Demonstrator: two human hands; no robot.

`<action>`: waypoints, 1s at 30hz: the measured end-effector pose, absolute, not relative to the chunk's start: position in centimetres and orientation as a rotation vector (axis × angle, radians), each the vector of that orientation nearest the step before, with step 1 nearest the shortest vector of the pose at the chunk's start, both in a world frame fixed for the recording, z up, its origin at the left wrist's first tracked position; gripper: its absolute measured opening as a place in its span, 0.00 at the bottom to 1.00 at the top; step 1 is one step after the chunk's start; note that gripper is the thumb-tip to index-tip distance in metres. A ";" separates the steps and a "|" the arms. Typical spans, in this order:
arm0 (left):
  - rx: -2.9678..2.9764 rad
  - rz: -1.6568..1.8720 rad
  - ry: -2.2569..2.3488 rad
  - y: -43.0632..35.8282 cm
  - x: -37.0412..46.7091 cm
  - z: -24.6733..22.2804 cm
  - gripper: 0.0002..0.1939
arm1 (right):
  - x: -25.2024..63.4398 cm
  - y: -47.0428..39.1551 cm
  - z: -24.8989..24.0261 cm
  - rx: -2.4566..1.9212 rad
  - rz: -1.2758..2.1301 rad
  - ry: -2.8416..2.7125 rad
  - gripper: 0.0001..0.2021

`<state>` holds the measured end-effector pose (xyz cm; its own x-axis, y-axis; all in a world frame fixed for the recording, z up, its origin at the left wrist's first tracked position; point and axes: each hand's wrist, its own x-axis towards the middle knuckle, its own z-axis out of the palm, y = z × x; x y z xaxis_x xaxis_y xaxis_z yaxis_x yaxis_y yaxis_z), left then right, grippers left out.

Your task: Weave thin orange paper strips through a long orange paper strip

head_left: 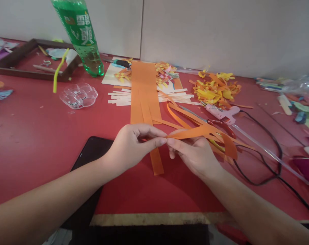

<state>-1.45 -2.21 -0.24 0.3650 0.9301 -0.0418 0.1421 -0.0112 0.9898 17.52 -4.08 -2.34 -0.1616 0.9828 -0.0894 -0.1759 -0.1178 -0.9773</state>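
Note:
Between my two hands, near the table's front, an orange paper strip (192,132) is pinched at one end; its far end curls over on the right. My left hand (132,144) closes thumb and fingertips on the strip's tip. Fingertips of my right hand (192,149) grip the same strip right beside them. Beneath and behind my hands lie wide orange paper sheets (144,81) and a loose orange strip (156,163) pointing toward the table edge. More narrow orange strips spread out behind my right hand.
A black phone (95,149) lies under my left forearm. Behind stand a green bottle (80,37), a clear flower-shaped dish (79,96) and a dark tray (16,72). Yellow and orange scraps (215,90), a pink glue gun (223,112) with its black cord, and red-handled scissors (222,125) are on the right.

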 end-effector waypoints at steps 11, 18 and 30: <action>1.353 0.874 1.030 -2.4 -1.6 -0.1 0.08 | 17.6 -4.0 -2.0 -1.075 1.447 -1.049 0.04; 1.323 0.867 1.031 -2.5 -1.4 0.2 0.07 | 17.3 -3.7 -1.5 -1.054 1.463 -0.964 0.05; 1.467 0.781 1.080 -2.4 -1.6 0.1 0.10 | 18.2 -4.0 -2.1 -1.103 1.320 -1.166 0.03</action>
